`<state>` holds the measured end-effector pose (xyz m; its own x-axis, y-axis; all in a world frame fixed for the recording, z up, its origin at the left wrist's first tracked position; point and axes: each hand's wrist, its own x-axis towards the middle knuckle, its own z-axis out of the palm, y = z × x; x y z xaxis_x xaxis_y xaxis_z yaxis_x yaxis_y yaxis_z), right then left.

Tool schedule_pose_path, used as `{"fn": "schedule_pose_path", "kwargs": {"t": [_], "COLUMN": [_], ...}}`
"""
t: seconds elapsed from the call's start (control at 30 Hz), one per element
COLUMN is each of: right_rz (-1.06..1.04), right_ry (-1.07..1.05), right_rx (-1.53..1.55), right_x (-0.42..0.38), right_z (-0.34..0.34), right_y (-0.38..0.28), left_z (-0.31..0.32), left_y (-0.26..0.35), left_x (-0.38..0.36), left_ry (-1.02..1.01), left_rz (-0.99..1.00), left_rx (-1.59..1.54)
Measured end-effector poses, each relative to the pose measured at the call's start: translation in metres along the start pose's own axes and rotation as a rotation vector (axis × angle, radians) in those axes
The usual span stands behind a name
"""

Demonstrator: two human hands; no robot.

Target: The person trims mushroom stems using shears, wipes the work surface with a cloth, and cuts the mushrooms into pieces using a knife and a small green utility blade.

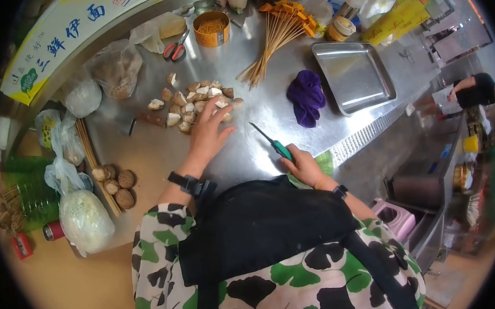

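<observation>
My left hand [206, 135] reaches over the near edge of a heap of cut mushroom pieces [188, 104], its fingers apart. Whether the fingertips touch the pieces is hard to tell. In my right hand [305, 167] is a small knife [281, 149] with a green handle, its thin dark blade pointing up and left across the steel table [230, 159]. Several whole mushrooms [124, 198] lie beside wooden sticks [88, 149] at the left edge of the table.
A purple cloth [307, 97] and a metal tray [391, 94] lie to the right. Farther back are skewered orange pieces [276, 36], a round tin [213, 40] and red-handled scissors [175, 51]. Plastic bags [87, 222] crowd the left. Another person [472, 90] is at far right.
</observation>
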<state>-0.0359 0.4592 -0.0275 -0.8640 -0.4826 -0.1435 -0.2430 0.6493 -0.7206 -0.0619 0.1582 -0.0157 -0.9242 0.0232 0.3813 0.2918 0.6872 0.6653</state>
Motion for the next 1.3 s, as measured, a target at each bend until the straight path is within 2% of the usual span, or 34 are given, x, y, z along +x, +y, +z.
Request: {"fn": "schedule_pose_path", "kwargs": {"t": [0.03, 0.1, 0.17, 0.27, 0.37, 0.47, 0.57, 0.67, 0.77, 0.87, 0.97, 1.07, 1.17, 1.27, 1.3], "right_rz": [-0.025, -0.020, -0.012, 0.011, 0.023, 0.004, 0.006, -0.026, -0.077, -0.135, -0.153, -0.154, -0.094, -0.060, -0.062], "right_ry": [-0.011, -0.060, -0.099, -0.123, -0.057, 0.034, 0.022, -0.037, -0.088, -0.125, -0.201, -0.244, -0.258, -0.265, -0.268], "right_rx": [-0.012, -0.058, -0.088, -0.112, -0.116, -0.106, -0.103, -0.105, -0.106, -0.114, -0.141, -0.156, -0.150, -0.151, -0.146], "right_x": [0.002, 0.008, 0.016, 0.027, 0.038, 0.046, 0.051, 0.049, 0.043, 0.041, 0.040, 0.041, 0.040, 0.037, 0.036], "right_z": [-0.001, 0.000, 0.001, 0.004, 0.012, 0.016, 0.016, 0.020, 0.027, 0.037, 0.047, 0.053, 0.055, 0.054, 0.053], "right_y": [0.000, 0.005, 0.008, 0.007, 0.011, 0.011, -0.005, -0.018, -0.028, -0.035, -0.041, -0.042, -0.047, -0.052, -0.054], "left_z": [-0.004, -0.012, -0.043, -0.068, -0.064, -0.049, -0.036, -0.017, -0.024, -0.027, -0.026, -0.020, -0.032, -0.016, -0.016], "left_y": [-0.001, -0.034, -0.031, -0.034, -0.037, -0.049, -0.035, -0.044, -0.040, -0.030, -0.027, -0.035, -0.031, -0.054, -0.047], "left_x": [-0.003, -0.033, -0.059, -0.092, -0.106, -0.090, -0.056, -0.050, -0.058, -0.078, -0.094, -0.100, -0.082, -0.088, -0.086], "left_ry": [0.067, 0.108, 0.013, -0.158, 0.120, 0.133, 0.058, 0.020, -0.089, -0.121, -0.125, 0.008, 0.057, -0.047, -0.071], "left_rz": [0.042, -0.039, -0.378, -0.660, -0.601, -0.168, -0.090, -0.151, -0.178, -0.075, -0.072, -0.208, 0.038, -0.110, -0.221], "left_rx": [0.005, -0.069, -0.028, 0.343, 0.156, 0.206, 0.239, 0.350, 0.287, 0.182, 0.043, -0.003, 0.160, -0.004, -0.049]}}
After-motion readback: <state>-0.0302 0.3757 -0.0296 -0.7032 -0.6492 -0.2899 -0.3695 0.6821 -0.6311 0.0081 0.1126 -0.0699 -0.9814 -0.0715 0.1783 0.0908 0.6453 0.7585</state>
